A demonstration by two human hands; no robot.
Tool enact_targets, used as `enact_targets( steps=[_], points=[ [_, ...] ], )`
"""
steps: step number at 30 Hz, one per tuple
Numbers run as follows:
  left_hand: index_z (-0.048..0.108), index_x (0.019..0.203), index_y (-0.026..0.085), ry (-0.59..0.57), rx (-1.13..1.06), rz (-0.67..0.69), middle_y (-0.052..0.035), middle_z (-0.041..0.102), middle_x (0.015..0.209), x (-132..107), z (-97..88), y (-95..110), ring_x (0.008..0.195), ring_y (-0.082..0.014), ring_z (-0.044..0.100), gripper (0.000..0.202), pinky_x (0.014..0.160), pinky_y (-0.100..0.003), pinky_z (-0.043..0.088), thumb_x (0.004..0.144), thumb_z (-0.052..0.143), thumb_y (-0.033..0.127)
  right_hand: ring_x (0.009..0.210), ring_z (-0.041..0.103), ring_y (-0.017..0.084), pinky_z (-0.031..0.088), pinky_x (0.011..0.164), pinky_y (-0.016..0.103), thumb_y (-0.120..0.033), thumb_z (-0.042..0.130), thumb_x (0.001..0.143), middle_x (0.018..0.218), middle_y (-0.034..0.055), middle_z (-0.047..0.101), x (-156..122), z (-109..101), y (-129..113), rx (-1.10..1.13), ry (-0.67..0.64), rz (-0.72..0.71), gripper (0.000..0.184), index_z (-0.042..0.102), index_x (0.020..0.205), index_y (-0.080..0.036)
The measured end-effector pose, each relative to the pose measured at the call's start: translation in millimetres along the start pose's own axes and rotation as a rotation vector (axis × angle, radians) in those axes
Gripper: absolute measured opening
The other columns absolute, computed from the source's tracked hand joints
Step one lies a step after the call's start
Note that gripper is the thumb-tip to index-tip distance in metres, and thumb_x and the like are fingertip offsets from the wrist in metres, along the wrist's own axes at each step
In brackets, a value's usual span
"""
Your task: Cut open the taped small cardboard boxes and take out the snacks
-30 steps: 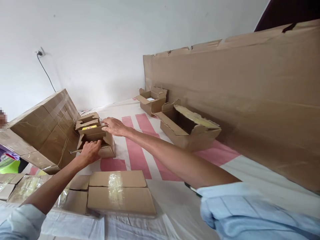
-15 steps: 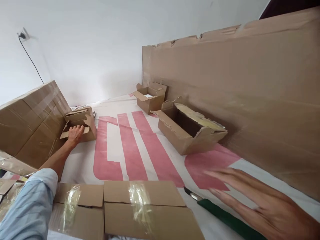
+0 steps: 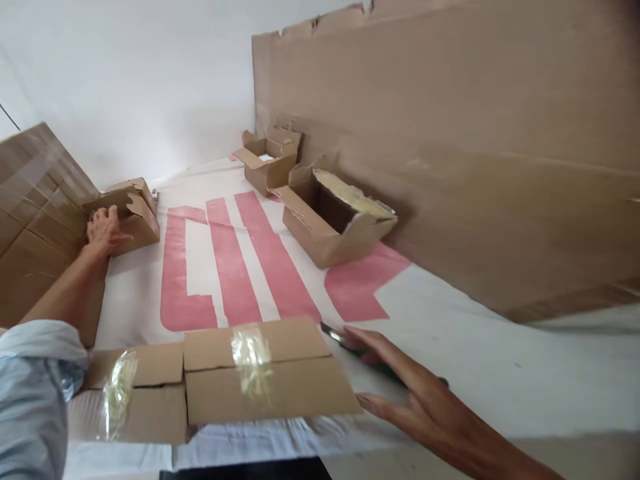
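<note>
Over at the left, my left hand (image 3: 106, 230) rests on the front of a small open cardboard box (image 3: 143, 223), with its fingers bent over the opening and its thumb spread out. The hand hides part of the box's mouth. My right hand (image 3: 420, 387) reaches low across a dark green box cutter (image 3: 387, 373), whose blade points to the upper left. Index finger and thumb stand apart, and the thumb tip is by the corner of a taped cardboard box (image 3: 265, 373). Part of the cutter's handle is hidden under the hand.
Another taped box (image 3: 135, 393) adjoins on the left. Two open boxes, a larger one (image 3: 320, 237) and a smaller one (image 3: 270, 175), stand near a tall cardboard panel (image 3: 450, 153). A big carton (image 3: 40, 220) borders the left side. A pink-marked white sheet (image 3: 200, 257) covers the surface.
The view has shifted right and down. My right hand has moved in from the right over the box cutter. My left thumb has spread away from the fingers at the small box.
</note>
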State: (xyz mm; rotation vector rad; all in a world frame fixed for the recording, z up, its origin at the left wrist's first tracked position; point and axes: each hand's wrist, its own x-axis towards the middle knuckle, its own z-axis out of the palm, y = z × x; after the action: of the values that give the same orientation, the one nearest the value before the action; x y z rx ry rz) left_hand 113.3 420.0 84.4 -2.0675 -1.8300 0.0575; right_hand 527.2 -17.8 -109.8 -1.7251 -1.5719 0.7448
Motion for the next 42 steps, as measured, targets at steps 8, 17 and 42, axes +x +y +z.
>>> enact_targets(
  steps=[8,17,42],
  points=[
    [0.057,0.145,0.024,-0.173,-0.445,0.326,-0.0097,0.061,0.148,-154,-82.5,11,0.130,-0.0350,0.061,0.072,0.107,-0.046,0.051,0.085,0.073,0.061,0.150,0.044,0.039,0.045,0.118,0.058,-0.061,0.084,0.073,0.171,0.0158,0.035,14,2,-28,0.328,-0.243,-0.056,0.119,0.020,0.169,-0.031],
    [0.044,0.154,0.030,-0.283,-0.519,0.682,-0.0165,0.056,0.149,-304,-65.5,78,0.132,-0.0445,0.056,0.108,0.110,-0.056,0.041,0.060,0.089,0.059,0.139,0.056,0.031,0.051,0.113,0.046,-0.043,0.076,0.082,0.156,0.0091,0.053,11,28,-58,0.312,-0.143,-0.171,0.085,0.039,0.158,-0.034],
    [0.056,0.146,0.023,-0.085,-0.779,0.737,-0.0201,0.049,0.159,-341,-36.7,87,0.145,-0.0436,0.048,0.085,0.123,-0.062,0.031,0.072,0.089,0.051,0.078,0.066,0.019,0.049,0.069,0.030,-0.042,0.052,0.101,0.086,0.0033,0.075,20,-75,-175,-0.148,-0.302,-0.398,0.035,0.080,0.108,-0.022]
  ],
)
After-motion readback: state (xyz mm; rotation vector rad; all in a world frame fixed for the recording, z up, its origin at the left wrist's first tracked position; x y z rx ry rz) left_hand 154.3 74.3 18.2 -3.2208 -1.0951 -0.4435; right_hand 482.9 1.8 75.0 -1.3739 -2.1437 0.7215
